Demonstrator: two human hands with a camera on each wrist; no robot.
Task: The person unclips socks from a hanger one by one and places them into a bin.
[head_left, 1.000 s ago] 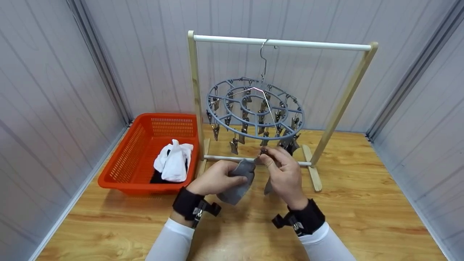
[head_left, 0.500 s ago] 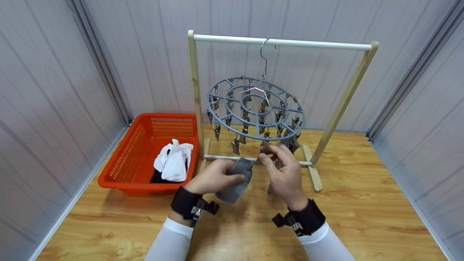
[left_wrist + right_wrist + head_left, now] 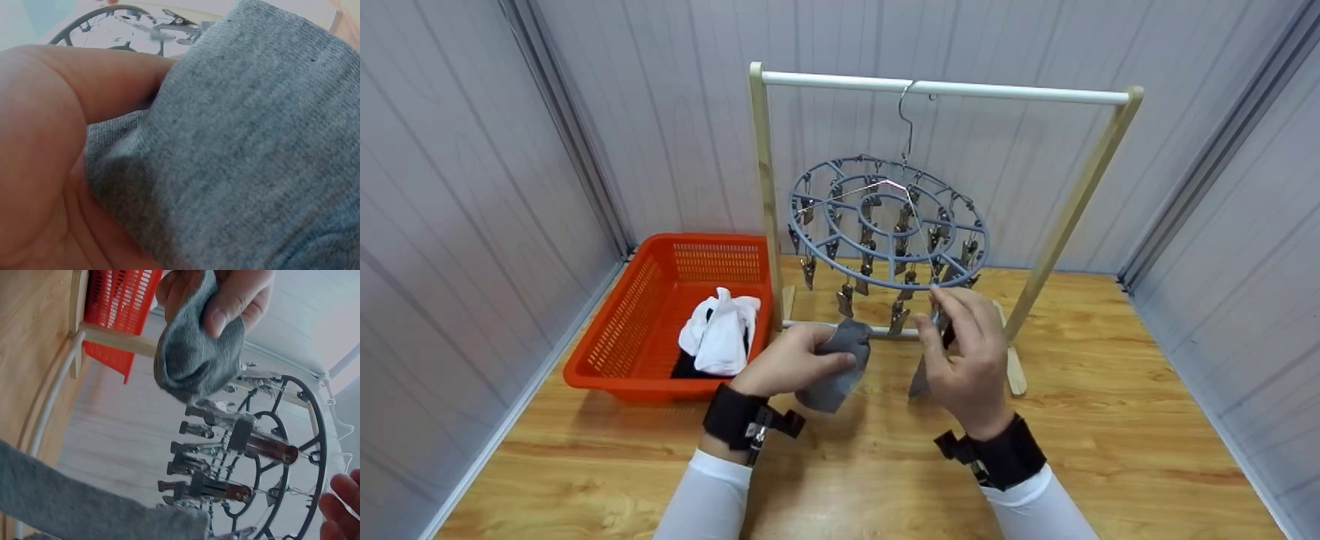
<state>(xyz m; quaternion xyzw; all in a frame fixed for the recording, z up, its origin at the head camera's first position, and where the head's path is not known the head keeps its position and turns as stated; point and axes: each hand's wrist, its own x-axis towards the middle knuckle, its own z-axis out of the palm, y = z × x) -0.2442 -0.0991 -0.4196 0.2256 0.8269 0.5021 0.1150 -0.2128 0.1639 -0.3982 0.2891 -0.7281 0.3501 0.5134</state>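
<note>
My left hand (image 3: 791, 364) pinches a grey sock (image 3: 836, 367) between thumb and fingers, in front of a round clip hanger (image 3: 901, 286). The left wrist view shows the knit of this sock close up. My right hand (image 3: 967, 360) is raised at the hanger's front right edge, thumb and forefinger apart. Its fingertips (image 3: 344, 498) show at the edge of the right wrist view, beside the hanger's ring. A metal clip (image 3: 898, 319) dangles between the two hands. Another grey sock (image 3: 101, 500) hangs below the right side of the hanger, partly hidden by the right hand in the head view.
The hanger hooks over the white bar (image 3: 1035, 91) of a wooden-legged rack, with several metal clips around its rings. To the left stands an orange basket (image 3: 667, 386) holding a white cloth (image 3: 720, 345) and something black. Pale panel walls enclose the wooden table.
My right hand has let go of the front clip and moved right and slightly up; the clip now hangs free. My left hand has drawn slightly left with the grey sock.
</note>
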